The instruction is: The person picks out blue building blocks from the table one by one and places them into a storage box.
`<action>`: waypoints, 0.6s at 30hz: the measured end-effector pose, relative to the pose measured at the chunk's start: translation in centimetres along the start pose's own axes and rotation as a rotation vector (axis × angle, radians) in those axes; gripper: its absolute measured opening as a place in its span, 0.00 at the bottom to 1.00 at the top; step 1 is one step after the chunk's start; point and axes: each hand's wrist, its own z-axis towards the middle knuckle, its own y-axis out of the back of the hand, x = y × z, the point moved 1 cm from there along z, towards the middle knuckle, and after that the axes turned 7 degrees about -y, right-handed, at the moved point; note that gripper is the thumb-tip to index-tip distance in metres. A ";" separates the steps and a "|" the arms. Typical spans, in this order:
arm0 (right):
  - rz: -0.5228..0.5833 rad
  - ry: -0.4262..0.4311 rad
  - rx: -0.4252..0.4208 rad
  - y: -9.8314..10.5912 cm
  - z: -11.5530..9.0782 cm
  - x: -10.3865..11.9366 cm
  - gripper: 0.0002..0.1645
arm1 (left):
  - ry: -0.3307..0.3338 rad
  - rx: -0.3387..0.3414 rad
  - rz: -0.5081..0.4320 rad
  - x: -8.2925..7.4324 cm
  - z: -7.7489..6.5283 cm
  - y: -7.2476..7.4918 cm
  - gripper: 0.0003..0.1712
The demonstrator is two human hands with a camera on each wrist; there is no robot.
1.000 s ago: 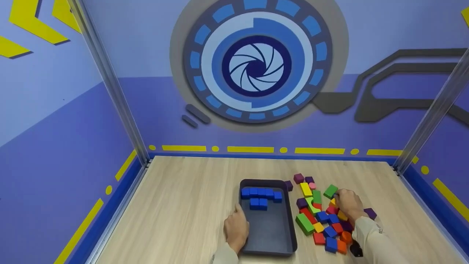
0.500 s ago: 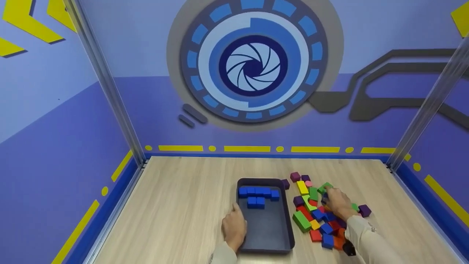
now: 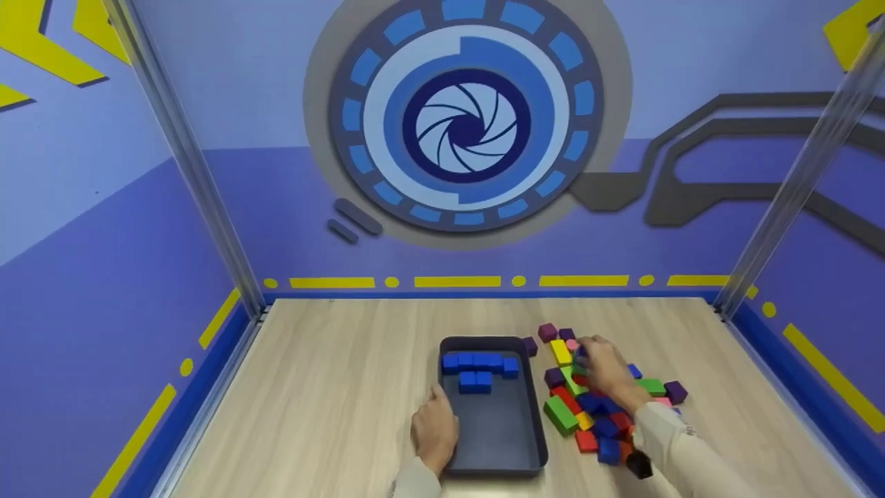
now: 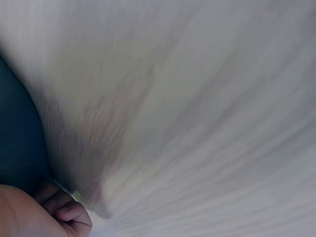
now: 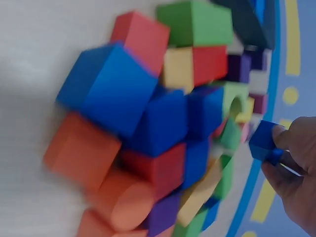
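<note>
My right hand [image 3: 607, 368] is above the far part of a pile of coloured blocks. In the right wrist view its thumb and fingers pinch a blue cube [image 5: 263, 141], held clear of the other blocks. My left hand [image 3: 434, 430] holds the left side of a dark grey tray [image 3: 494, 432], one finger pointing forward along the rim. The left wrist view shows the curled fingers [image 4: 74, 217] beside the tray's dark wall; the thumb is hidden there. Inside the tray, several blue cubes [image 3: 480, 362] form a row at the far end, with two more blue cubes [image 3: 475, 382] below it.
Right of the tray lie mixed blocks: a green block [image 3: 560, 415], a yellow block [image 3: 561, 353], a red block [image 3: 586, 442], a purple cube [image 3: 675, 392] and several blue ones. A purple wall [image 3: 263, 207] and metal posts [image 3: 200, 173] bound the wooden table [image 3: 346, 387].
My right hand has moved left from the pile's far right side toward the tray, carrying the blue cube. The left hand stays at the tray. The head view has shifted slightly right.
</note>
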 end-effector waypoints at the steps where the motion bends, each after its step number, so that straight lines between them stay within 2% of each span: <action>1: 0.022 0.012 0.005 -0.2 0.0 0.5 0.21 | 0.006 -0.002 0.009 -0.1 -0.1 0.1 0.33; 8: 0.068 0.129 0.003 -1.4 -0.2 4.3 0.16 | -0.011 0.025 0.001 -0.2 -0.6 -0.1 0.33; 9: 0.076 0.127 0.025 -1.5 -0.3 4.9 0.16 | -0.014 0.021 -0.007 -0.2 -0.6 -0.2 0.33; 12: 0.164 0.062 0.176 -1.9 -0.5 6.4 0.22 | -0.013 0.008 -0.017 -0.1 -0.6 -0.3 0.32; 14: 0.164 0.048 0.247 -2.1 -0.5 7.3 0.23 | -0.010 0.003 -0.013 0.0 -0.5 -0.3 0.32; 16: 0.144 0.105 0.284 -2.4 -0.6 8.1 0.22 | -0.008 0.006 -0.004 0.1 -0.4 -0.3 0.33; 18: 0.077 0.208 0.269 -2.6 -0.5 8.7 0.18 | -0.007 0.017 -0.001 0.2 -0.4 -0.2 0.33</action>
